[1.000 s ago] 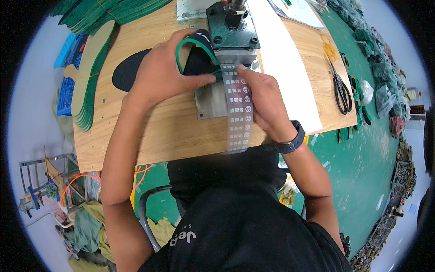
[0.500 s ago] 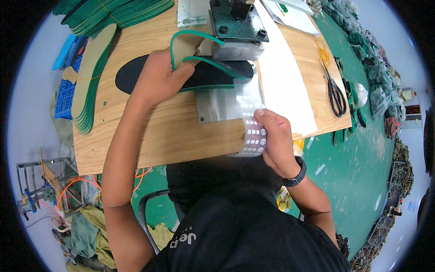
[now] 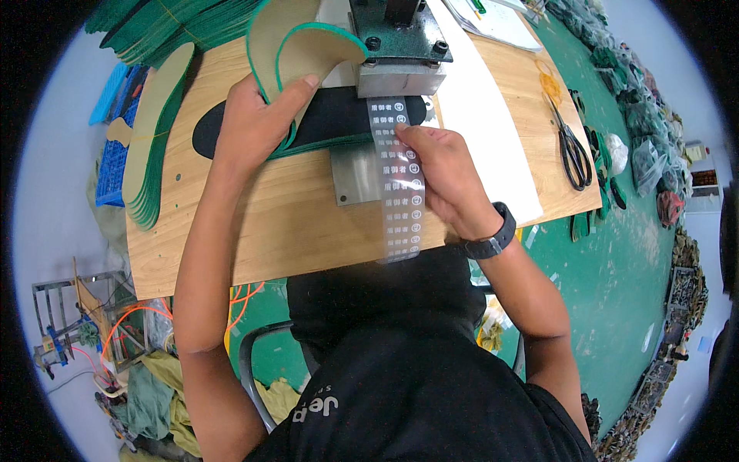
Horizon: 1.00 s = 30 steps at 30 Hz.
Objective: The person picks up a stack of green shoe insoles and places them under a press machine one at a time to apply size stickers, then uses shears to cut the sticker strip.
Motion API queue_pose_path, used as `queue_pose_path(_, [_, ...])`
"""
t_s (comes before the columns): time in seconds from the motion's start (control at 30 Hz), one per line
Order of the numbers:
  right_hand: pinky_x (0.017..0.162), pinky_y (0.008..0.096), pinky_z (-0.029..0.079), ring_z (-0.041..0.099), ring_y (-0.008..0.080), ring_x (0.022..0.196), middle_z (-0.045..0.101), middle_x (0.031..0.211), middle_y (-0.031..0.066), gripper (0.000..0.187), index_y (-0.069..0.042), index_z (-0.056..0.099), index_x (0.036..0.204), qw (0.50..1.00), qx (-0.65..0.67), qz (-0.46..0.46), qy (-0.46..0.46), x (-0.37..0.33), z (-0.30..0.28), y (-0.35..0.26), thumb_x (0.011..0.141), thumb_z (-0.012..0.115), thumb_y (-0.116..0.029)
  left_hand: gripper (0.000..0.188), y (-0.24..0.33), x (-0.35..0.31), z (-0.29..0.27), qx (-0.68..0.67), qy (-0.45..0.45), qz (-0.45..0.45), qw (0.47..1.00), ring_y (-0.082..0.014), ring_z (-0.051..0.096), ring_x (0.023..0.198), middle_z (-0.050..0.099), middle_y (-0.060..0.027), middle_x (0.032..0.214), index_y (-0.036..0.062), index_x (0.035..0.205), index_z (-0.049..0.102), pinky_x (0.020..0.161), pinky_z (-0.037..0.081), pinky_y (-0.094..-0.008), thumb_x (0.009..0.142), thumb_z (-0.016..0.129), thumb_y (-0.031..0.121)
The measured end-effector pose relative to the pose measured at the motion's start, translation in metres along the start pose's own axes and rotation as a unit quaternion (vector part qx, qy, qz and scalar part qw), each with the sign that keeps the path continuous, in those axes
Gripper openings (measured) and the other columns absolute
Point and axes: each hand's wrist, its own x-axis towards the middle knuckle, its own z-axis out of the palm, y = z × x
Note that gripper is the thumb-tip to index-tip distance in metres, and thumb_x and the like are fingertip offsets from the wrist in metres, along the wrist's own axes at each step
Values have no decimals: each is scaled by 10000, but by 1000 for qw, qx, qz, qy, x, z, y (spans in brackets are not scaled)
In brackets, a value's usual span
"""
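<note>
My left hand point(image 3: 262, 119) is closed on bent insoles point(image 3: 315, 50) with beige faces and green edges, curled up at the left of the press. Beneath that hand, a black insole point(image 3: 331, 112) with a green edge lies across the metal plate point(image 3: 352, 173). My right hand point(image 3: 445, 169) pinches the side of a clear film strip point(image 3: 399, 185) printed with white marks. The strip's far end lies over the black insole at the front of the press block point(image 3: 400, 79); its near end hangs past the table edge.
Stacked insoles point(image 3: 158, 138) stand at the left beside a blue basket point(image 3: 112, 165), with more green-edged stacks point(image 3: 181, 27) at the far left. White paper point(image 3: 493, 146) runs right of the press. Scissors point(image 3: 571, 154) lie near the table's right edge point(image 3: 597, 196).
My right hand has moved left and away from me, bringing the strip across the black insole by the press block. My left hand has lifted the bent insoles back and to the left.
</note>
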Motion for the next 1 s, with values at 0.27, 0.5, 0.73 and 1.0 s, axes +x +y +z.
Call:
queue_pose_path(0.27, [442,230,429,565,115,514,591,663,59,185,3,588,738,1000,24,1,6,4,3,-1,886,556,-104,285,-14,2,-2,36,-34,63,997,-145,533,634,584,-73,672,-3,880,623,621,448,-307,908,553,271])
queue_pose_path(0.5, [448,224,423,564,110,519,596,659,48,210,-5,594,749,1000,-13,-5,3,2,5,0,903,547,-141,228,-12,0,-2,84,-77,138,984,-261,522,612,582,-110,690,31,919,605,611,445,-343,899,554,252])
queue_pose_path(0.73, [448,215,398,531,90,505,590,659,39,243,-1,600,755,1000,-15,-10,23,-2,2,-2,910,555,-183,484,0,-1,4,250,-114,169,947,-360,615,851,646,-181,904,57,1022,623,745,494,-403,662,786,336])
queue_pose_path(1.0, [466,223,413,542,95,548,589,708,38,198,-5,614,796,992,-52,-109,-17,-6,-14,12,901,532,-151,652,-6,2,0,289,-171,111,935,-358,577,1020,598,-189,1117,62,1194,542,881,463,-397,647,805,300])
